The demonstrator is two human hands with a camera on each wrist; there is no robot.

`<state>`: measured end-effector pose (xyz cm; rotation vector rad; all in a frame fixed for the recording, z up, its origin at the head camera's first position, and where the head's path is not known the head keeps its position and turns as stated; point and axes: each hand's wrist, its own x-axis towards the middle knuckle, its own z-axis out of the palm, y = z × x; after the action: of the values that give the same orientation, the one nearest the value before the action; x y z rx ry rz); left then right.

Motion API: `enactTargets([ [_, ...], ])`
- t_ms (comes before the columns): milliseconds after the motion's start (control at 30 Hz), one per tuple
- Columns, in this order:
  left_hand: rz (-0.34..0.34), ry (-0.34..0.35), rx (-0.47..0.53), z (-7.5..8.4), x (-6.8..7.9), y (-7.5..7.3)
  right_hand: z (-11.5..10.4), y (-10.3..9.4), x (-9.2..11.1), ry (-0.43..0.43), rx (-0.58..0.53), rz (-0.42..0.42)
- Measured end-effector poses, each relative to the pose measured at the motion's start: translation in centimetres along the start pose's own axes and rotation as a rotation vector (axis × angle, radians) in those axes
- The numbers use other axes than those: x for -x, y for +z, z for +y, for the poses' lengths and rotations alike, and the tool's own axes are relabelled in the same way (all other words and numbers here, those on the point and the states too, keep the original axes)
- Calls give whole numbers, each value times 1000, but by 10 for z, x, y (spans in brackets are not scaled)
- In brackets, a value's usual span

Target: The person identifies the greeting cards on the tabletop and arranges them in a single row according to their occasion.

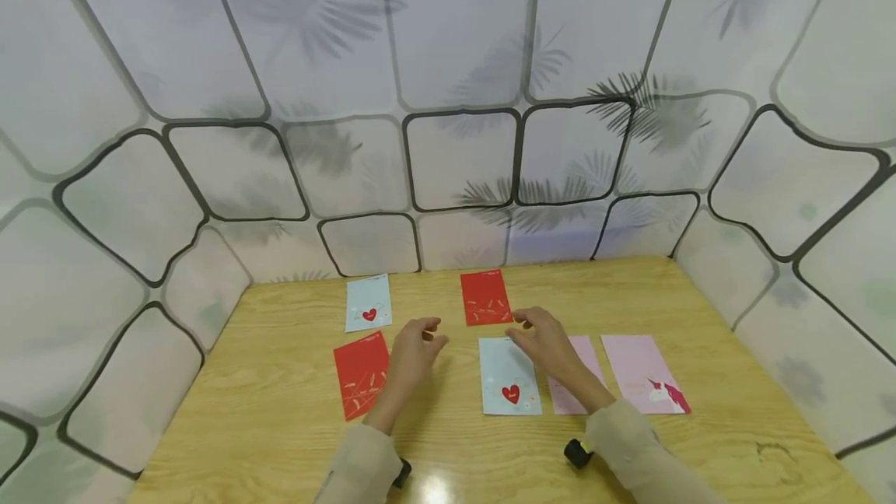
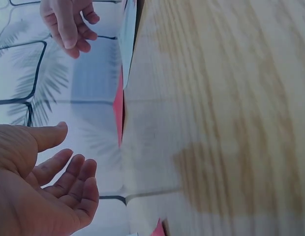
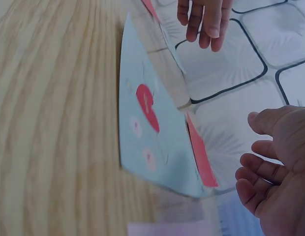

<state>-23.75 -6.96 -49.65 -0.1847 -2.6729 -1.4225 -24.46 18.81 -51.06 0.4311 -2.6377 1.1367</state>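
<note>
My left hand (image 1: pixel 413 355) hovers over the table beside a red card (image 1: pixel 358 379), partly covering its right side from the head camera; its fingers are loosely bent and hold nothing. My right hand (image 1: pixel 547 341) is raised above the upper right of a light blue card with a red heart (image 1: pixel 509 387), fingers relaxed and empty. Another red card (image 1: pixel 486 298) lies just behind the right hand. Beneath the right wrist, a pink card (image 1: pixel 584 352) is partly hidden. In the right wrist view, the blue card (image 3: pixel 142 123) lies flat, apart from the right hand (image 3: pixel 280 172).
A second light blue card with a heart (image 1: pixel 369 306) lies at the back left. To the right lies a pink card with a unicorn (image 1: pixel 640 372). All rest on a wooden table (image 1: pixel 266 379), enclosed by patterned fabric walls (image 1: pixel 462 162).
</note>
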Motion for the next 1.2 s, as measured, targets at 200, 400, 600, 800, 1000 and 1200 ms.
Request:
enactTargets([
  [200,57,24,-9,-7,-1,-20,-13,9,-6,-34,-9,2],
  [400,93,27,-7,-14,1,-43,-27,20,-10,-67,-57,6],
  [600,137,19,-16,-19,2,-66,-39,31,-19,-76,-67,10],
  [800,168,-22,-51,-27,-2,-84,-49,44,-27,-79,-116,18],
  [1000,180,-53,-71,-38,-8,-100,-61,59,-34,-88,-170,37],
  [1200,197,-73,-108,-47,-12,-119,-69,75,-46,-119,-201,62],
])
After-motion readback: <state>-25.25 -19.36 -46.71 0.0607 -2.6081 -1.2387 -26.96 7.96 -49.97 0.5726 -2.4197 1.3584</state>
